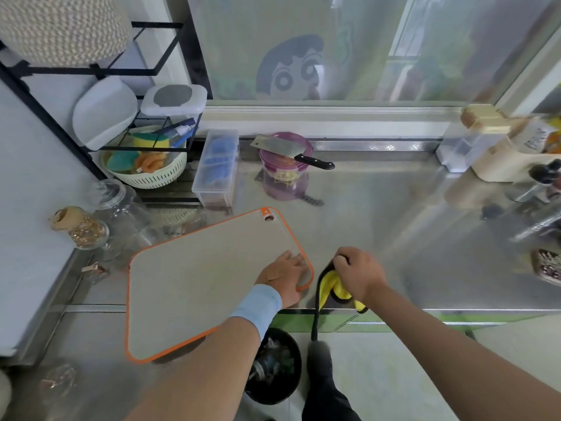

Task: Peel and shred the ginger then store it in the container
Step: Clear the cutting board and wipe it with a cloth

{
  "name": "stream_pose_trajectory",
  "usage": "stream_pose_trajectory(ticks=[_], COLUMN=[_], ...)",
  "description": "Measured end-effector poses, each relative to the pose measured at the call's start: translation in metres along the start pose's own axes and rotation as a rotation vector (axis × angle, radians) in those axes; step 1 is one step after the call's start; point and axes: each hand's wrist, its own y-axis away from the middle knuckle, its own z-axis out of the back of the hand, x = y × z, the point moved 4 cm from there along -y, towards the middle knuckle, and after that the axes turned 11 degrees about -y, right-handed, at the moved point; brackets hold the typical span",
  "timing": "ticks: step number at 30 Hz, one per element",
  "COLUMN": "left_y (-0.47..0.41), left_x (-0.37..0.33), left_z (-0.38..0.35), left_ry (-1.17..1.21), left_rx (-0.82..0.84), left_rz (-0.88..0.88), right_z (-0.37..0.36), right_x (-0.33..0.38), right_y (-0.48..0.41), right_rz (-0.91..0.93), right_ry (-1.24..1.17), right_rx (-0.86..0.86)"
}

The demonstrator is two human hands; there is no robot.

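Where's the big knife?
In the head view, the big knife lies across the purple container at the back of the counter, right of the clear box.

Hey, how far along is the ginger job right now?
Nearly finished, it seems. Done: pale shreds show inside the container, with the cleaver laid across it, and the board is bare. In hand: the left hand rests on the board while the right hand grips a cloth. Left: wiping up, probably.

A daylit frosted window [364,50] stands well beyond the fingers [288,259], a steel counter [379,214] beneath them, pale floor tiles [394,375] behind.
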Motion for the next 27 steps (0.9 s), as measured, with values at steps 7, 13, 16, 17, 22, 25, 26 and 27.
stream_pose_trajectory(ticks=[7, 13, 16, 17, 22, 25, 26, 27], left_y=[0.02, 0.08, 0.126, 0.139, 0.147, 0.136, 0.133, 0.128], left_x=[0.021, 0.13, 0.17, 0.178, 0.182, 0.169, 0.163, 0.158], left_z=[-0.016, -0.037, -0.055, -0.062, -0.073, -0.063, -0.061, -0.059], left_ry=[0.254, 0.182, 0.192, 0.264, 0.453, 0.404, 0.397, 0.391], left_rx=[-0.063, -0.057, 0.139, 0.182, 0.144, 0.201, 0.239, 0.265], left_rz=[0.079, 0.587, 0.992, 1.093, 1.162, 1.131, 1.109, 1.071], right_z=[-0.042, -0.085, -0.11, -0.117, -0.119, -0.111, -0.108, -0.104], right_x=[0.024, 0.045, 0.049, 0.046, 0.031, 0.028, 0.027, 0.025], right_y=[-0.03, -0.034, -0.028, -0.025, -0.016, -0.014, -0.013, -0.012], right_rz=[0.033, 0.116, 0.152, 0.148, 0.129, 0.103, 0.094, 0.084], right_ry=[0.241, 0.416, 0.572, 0.61, 0.635, 0.649, 0.656, 0.66], right_rx=[0.175, 0.393, 0.497, 0.521, 0.53, 0.514, 0.508, 0.498])
